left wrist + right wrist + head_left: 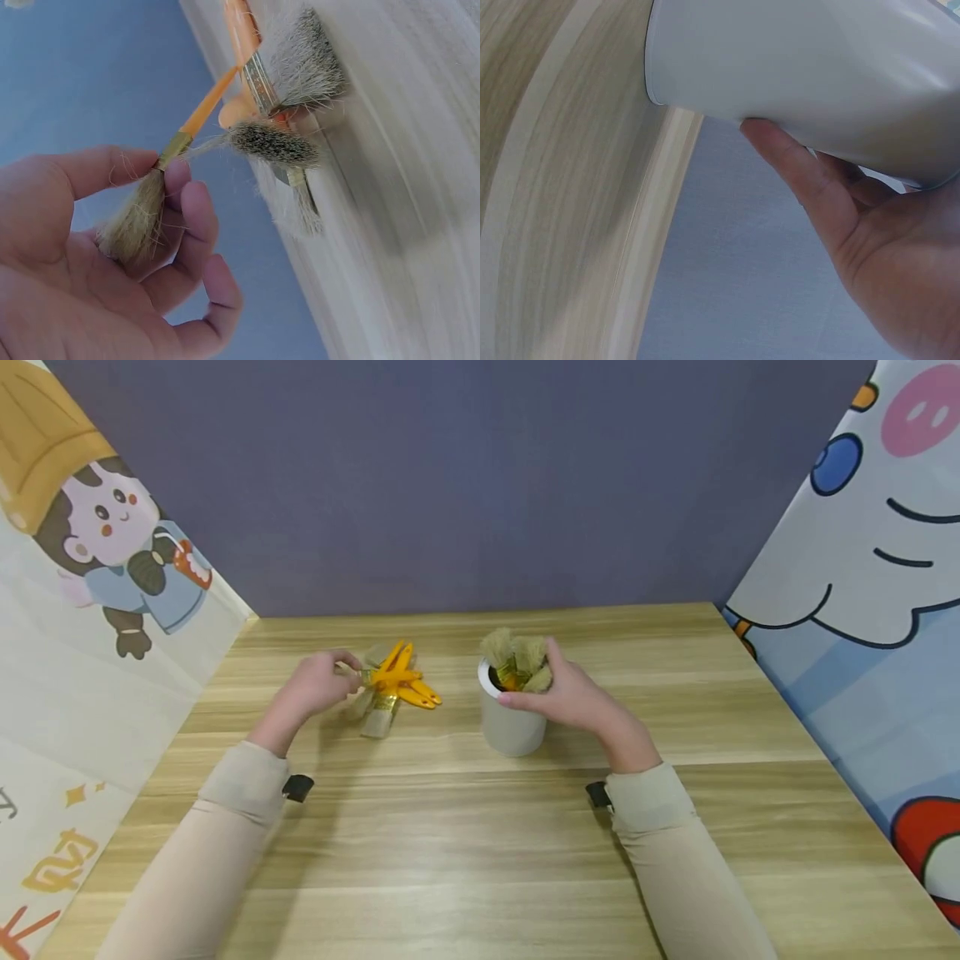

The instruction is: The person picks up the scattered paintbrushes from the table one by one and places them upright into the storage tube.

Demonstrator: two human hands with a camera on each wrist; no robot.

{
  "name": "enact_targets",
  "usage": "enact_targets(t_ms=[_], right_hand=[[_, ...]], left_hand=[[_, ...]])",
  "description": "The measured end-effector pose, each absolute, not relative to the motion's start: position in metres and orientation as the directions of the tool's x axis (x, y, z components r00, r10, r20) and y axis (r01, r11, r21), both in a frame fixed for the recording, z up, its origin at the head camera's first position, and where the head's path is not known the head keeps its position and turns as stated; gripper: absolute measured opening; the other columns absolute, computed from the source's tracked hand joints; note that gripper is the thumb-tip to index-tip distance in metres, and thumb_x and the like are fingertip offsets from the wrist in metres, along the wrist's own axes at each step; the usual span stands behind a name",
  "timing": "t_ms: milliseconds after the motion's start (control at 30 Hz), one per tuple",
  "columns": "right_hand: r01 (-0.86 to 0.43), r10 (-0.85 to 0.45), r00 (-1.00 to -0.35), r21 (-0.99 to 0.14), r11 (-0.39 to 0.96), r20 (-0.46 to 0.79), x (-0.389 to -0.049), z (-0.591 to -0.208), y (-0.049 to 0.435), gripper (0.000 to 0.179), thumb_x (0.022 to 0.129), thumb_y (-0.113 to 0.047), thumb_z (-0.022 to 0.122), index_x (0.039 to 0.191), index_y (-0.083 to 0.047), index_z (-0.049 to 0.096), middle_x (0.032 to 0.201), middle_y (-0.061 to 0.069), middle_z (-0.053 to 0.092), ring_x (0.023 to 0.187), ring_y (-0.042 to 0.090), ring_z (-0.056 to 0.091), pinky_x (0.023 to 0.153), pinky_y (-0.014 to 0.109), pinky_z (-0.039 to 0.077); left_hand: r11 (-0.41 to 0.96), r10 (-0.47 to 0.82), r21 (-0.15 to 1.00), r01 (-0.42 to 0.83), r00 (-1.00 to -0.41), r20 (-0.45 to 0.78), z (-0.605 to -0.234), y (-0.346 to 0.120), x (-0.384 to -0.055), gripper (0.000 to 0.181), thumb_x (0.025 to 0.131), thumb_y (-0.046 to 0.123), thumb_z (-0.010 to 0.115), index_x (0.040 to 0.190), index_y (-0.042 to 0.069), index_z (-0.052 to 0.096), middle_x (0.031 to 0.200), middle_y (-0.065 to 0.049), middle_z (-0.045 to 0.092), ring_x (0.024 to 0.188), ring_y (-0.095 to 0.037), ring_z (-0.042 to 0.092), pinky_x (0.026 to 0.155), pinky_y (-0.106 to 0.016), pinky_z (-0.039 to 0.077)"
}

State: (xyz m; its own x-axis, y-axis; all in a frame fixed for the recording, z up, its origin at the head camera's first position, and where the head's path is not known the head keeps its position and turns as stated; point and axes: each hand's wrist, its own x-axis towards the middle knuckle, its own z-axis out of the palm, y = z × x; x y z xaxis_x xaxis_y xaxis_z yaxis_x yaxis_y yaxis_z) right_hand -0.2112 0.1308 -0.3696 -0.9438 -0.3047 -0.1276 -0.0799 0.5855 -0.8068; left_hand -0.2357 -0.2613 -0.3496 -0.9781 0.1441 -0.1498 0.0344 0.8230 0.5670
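My left hand (315,689) pinches a paintbrush (139,214) between thumb and fingers near its metal band, with its pale bristles towards the palm. Its orange handle points at a pile of paintbrushes (417,695) lying crossed on the table, their bristles facing different ways. To the right, a white cylindrical pot (512,731) stands upright. Several paintbrushes (530,653) sit in it, bristles up. My right hand (577,693) grips the pot near its rim, thumb at the front side. In the right wrist view the pot's wall fills the upper part, and some of the fingers are hidden behind it.
The wood-grain table (450,843) ends at the back against a dark grey-blue panel (480,485). Cartoon-printed sheets (112,693) line the left and right sides. A black strap piece (297,788) shows at each wrist.
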Motion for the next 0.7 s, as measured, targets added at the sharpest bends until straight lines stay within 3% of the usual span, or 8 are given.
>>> enact_targets(t_ms=[200, 300, 400, 500, 567, 633, 700], right_hand=[[-0.083, -0.312, -0.942, -0.811, 0.58, -0.126, -0.213, -0.371, 0.13, 0.124, 0.077, -0.076, 0.082, 0.165, -0.02, 0.015, 0.17, 0.019, 0.035, 0.159, 0.038, 0.035, 0.125, 0.062, 0.036], [-0.081, -0.308, -0.943, -0.807, 0.585, -0.128, -0.213, -0.371, 0.131, 0.124, 0.077, -0.075, 0.082, 0.165, -0.02, 0.014, 0.17, 0.02, 0.035, 0.159, 0.039, 0.035, 0.125, 0.062, 0.036], [-0.079, -0.307, -0.942, -0.802, 0.592, -0.133, -0.213, -0.37, 0.131, 0.128, 0.077, -0.076, 0.082, 0.167, -0.02, 0.011, 0.171, 0.021, 0.032, 0.159, 0.039, 0.034, 0.125, 0.062, 0.035], [-0.074, -0.306, -0.941, -0.799, 0.597, -0.142, -0.213, -0.369, 0.13, 0.134, 0.076, -0.077, 0.082, 0.169, -0.019, 0.005, 0.173, 0.022, 0.028, 0.16, 0.039, 0.032, 0.126, 0.062, 0.034], [-0.069, -0.305, -0.941, -0.797, 0.6, -0.148, -0.213, -0.369, 0.13, 0.137, 0.076, -0.078, 0.081, 0.171, -0.02, 0.001, 0.174, 0.022, 0.025, 0.161, 0.039, 0.03, 0.126, 0.062, 0.033], [-0.064, -0.303, -0.941, -0.796, 0.602, -0.153, -0.213, -0.369, 0.131, 0.139, 0.076, -0.078, 0.081, 0.171, -0.02, -0.002, 0.175, 0.021, 0.023, 0.162, 0.039, 0.029, 0.127, 0.062, 0.032], [-0.061, -0.299, -0.941, -0.793, 0.606, -0.156, -0.212, -0.368, 0.131, 0.139, 0.077, -0.077, 0.081, 0.171, -0.02, -0.003, 0.176, 0.021, 0.022, 0.162, 0.039, 0.028, 0.127, 0.062, 0.032]], left_hand=[[0.831, 0.153, 0.555, 0.045, -0.977, -0.15, -0.35, -0.265, -0.237, 0.044, 0.096, 0.017, 0.071, 0.135, 0.0, 0.062, 0.122, -0.029, 0.068, 0.078, -0.024, 0.061, 0.072, -0.036, 0.05], [0.836, 0.144, 0.547, 0.05, -0.981, -0.131, -0.35, -0.266, -0.238, 0.044, 0.099, 0.021, 0.069, 0.137, 0.0, 0.062, 0.139, -0.033, 0.062, 0.094, -0.036, 0.063, 0.087, -0.051, 0.053], [0.839, 0.142, 0.54, 0.066, -0.985, -0.099, -0.347, -0.266, -0.238, 0.046, 0.102, 0.026, 0.069, 0.139, 0.0, 0.062, 0.146, -0.034, 0.059, 0.117, -0.045, 0.061, 0.103, -0.061, 0.049], [0.84, 0.134, 0.537, 0.077, -0.989, -0.068, -0.343, -0.266, -0.238, 0.048, 0.104, 0.029, 0.068, 0.141, 0.0, 0.062, 0.112, -0.028, 0.071, 0.091, -0.038, 0.067, 0.092, -0.056, 0.054], [0.843, 0.133, 0.531, 0.089, -0.99, -0.045, -0.34, -0.266, -0.238, 0.049, 0.105, 0.03, 0.067, 0.143, -0.001, 0.061, 0.084, -0.017, 0.069, 0.068, -0.026, 0.059, 0.077, -0.046, 0.054], [0.842, 0.13, 0.531, 0.093, -0.991, -0.033, -0.338, -0.265, -0.239, 0.051, 0.105, 0.031, 0.066, 0.145, 0.0, 0.06, 0.068, -0.005, 0.059, 0.055, -0.017, 0.049, 0.067, -0.038, 0.049], [0.838, 0.13, 0.536, 0.097, -0.991, -0.024, -0.336, -0.264, -0.239, 0.051, 0.106, 0.031, 0.066, 0.146, 0.0, 0.059, 0.066, -0.002, 0.059, 0.054, -0.014, 0.049, 0.064, -0.035, 0.048]])
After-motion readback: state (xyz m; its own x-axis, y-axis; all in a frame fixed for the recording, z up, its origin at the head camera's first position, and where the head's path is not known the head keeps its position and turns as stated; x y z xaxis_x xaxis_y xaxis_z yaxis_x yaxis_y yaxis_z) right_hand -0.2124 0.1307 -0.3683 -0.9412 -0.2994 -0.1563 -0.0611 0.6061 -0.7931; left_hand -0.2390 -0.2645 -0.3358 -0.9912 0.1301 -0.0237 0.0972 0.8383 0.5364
